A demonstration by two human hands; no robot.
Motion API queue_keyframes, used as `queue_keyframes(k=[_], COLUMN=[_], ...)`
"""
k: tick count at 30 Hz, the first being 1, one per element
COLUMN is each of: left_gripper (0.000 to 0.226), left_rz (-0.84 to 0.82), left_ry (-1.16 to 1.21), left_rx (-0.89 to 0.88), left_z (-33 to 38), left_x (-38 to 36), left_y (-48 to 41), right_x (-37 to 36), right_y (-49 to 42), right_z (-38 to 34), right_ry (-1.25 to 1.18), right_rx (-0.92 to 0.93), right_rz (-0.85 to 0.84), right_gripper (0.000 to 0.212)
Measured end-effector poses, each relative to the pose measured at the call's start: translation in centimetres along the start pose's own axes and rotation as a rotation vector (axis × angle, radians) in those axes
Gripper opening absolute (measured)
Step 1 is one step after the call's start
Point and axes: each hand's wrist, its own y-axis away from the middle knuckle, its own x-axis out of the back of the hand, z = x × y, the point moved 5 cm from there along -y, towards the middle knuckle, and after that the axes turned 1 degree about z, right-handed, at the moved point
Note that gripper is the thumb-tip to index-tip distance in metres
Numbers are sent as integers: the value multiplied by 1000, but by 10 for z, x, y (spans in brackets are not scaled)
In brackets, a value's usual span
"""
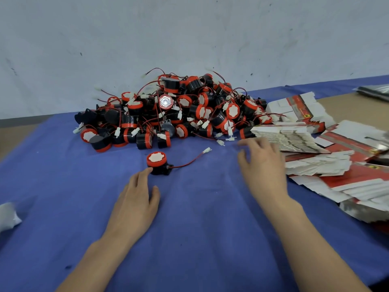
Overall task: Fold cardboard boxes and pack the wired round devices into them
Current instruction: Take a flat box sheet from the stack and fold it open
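A: Head view. Where is the lone round black device with the red cap (156, 163)?
B: It stands on the blue cloth (189, 239), cap up, just in front of the big pile of like red-and-black devices (168, 110). Its thin red wire (187, 164) runs right to a small white plug (207, 150) lying on the cloth.
A: Left hand (136, 199)?
B: Palm down, fingers straight, holding nothing. One fingertip touches the device's black body at its lower left.
A: Right hand (263, 165)?
B: Motion-blurred. Fingers spread and loosely bent, nothing held. It hovers between the white plug and the flat red-and-white cardboard boxes (294, 140). Contact with the cloth: cannot tell.
A: State of the boxes?
B: All flat and unfolded, in fanned stacks on the right. The farther ones lie on the tan table top (353, 110). The nearest stack is just beside the right fingertips.
A: Anything else?
B: A white crumpled object (6, 216) at the left edge, too blurred to identify. A scuffed grey-white wall (189, 39) stands behind the pile.
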Motion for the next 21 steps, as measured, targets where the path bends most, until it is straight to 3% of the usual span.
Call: queue_keyframes(k=[3,8,13,21], left_gripper=[51,52,52,52], left_rz=[4,3,-1,1], left_ry=[-3,-5,3,-8], left_rx=[-6,-8,-5,-4], left_z=[0,-2,-2,-2], left_x=[-1,-2,-2,-2], left_y=[0,-2,-1,-1], right_x=[20,16,27,22], right_y=[-4,11,9,11], right_z=[28,53,63,67], right_ry=[105,289,265,365], right_rx=[-135,-248,-263,-213], right_rz=[56,-229,-194,-306], right_gripper=[33,50,41,50])
